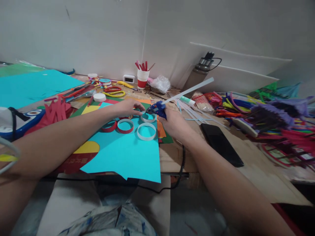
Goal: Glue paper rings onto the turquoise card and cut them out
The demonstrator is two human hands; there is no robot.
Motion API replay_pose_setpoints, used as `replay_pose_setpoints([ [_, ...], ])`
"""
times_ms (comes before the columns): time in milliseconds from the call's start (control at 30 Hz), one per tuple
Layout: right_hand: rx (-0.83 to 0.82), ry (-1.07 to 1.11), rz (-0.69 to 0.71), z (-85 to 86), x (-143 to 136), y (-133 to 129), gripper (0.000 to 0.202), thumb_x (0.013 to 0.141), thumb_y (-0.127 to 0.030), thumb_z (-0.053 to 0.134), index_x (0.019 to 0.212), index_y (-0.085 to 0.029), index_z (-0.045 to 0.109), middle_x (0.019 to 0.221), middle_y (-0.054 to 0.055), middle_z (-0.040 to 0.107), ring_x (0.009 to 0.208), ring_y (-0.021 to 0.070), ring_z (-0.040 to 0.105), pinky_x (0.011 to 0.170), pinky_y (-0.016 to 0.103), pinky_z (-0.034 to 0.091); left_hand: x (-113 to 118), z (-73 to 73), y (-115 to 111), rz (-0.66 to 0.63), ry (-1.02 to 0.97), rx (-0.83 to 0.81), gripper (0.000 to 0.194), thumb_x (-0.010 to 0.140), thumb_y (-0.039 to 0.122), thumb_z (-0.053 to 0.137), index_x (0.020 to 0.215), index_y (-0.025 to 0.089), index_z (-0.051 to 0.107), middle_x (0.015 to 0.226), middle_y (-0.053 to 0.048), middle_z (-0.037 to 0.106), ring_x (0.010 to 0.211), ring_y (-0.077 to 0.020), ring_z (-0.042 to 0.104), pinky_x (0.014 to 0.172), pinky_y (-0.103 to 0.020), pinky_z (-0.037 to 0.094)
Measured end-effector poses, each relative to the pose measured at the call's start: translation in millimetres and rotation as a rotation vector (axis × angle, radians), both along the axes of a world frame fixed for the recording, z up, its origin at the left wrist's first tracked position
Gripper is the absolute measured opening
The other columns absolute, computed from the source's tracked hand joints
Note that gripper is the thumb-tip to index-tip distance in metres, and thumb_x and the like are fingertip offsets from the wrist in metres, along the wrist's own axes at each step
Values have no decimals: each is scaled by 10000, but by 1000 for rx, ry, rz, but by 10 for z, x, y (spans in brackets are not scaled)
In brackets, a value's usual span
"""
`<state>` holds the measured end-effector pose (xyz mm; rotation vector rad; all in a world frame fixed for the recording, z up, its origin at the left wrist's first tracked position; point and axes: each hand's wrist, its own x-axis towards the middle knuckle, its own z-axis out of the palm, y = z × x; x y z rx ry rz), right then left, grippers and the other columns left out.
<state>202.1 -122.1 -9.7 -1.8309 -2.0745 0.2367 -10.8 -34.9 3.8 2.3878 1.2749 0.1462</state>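
My right hand (172, 123) is closed around a blue glue gun (158, 108), its nozzle pointing left. A long translucent glue stick (189, 90) juts out of its back end. My left hand (129, 108) has its fingers at the rim of a white paper ring (149, 118), right by the nozzle; they appear to pinch it. Nearer to me stands another white ring (146, 131). Left of it are a red-and-white ring (125, 126) and a second red ring (109, 127), partly under my left forearm. All stand on a turquoise sheet (128, 154).
A black phone (221, 144) lies to the right, past loose glue sticks (194, 113). Behind are a red-and-white cup (142, 78), scissors (114, 92) and a dark bottle (197, 73). Pipe cleaners (233, 105) pile up at right. A black cable (182, 164) hangs over the front edge.
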Motion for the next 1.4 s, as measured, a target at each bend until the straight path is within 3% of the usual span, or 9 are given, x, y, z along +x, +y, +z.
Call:
replay_pose_setpoints([
  [267, 9, -21, 2, -28, 23, 39, 369, 940, -314, 497, 1244, -135, 605, 1168, 202, 699, 1078, 346, 661, 852, 421, 518, 10, 33, -51, 50, 0, -70, 397, 870, 414, 654, 1233, 261, 705, 1041, -31, 749, 688, -134, 657, 661, -218, 497],
  [567, -27, 17, -7, 70, -4, -36, 397, 944, -264, 472, 1311, -140, 557, 1218, 201, 689, 1116, 362, 651, 874, 432, 509, -8, -9, -13, 28, -29, -59, 405, 857, 417, 646, 1226, 262, 709, 1150, -38, 731, 738, -141, 663, 694, -234, 509],
  [933, 8, 13, 13, 16, -14, -10, 403, 931, -268, 525, 1314, -150, 566, 1225, 183, 689, 1145, 334, 641, 894, 393, 508, -20, -49, 39, -14, -49, -37, 400, 859, 419, 661, 1220, 253, 710, 1208, -27, 725, 1005, -195, 666, 785, -214, 495],
  [1133, -41, 19, -13, 81, -20, -42, 399, 949, -251, 490, 1325, -136, 557, 1234, 201, 684, 1144, 356, 642, 906, 427, 504, -7, -2, -11, 41, -34, -79, 396, 861, 414, 674, 1224, 262, 718, 1007, -32, 754, 784, -163, 679, 757, -247, 512],
  [1400, 14, 36, 21, 21, -22, -27, 419, 930, -264, 518, 1327, -139, 566, 1242, 194, 681, 1147, 333, 637, 903, 398, 505, -3, 7, -21, 7, -25, -45, 395, 860, 399, 666, 1222, 246, 712, 1063, -37, 745, 729, -141, 661, 761, -250, 510],
])
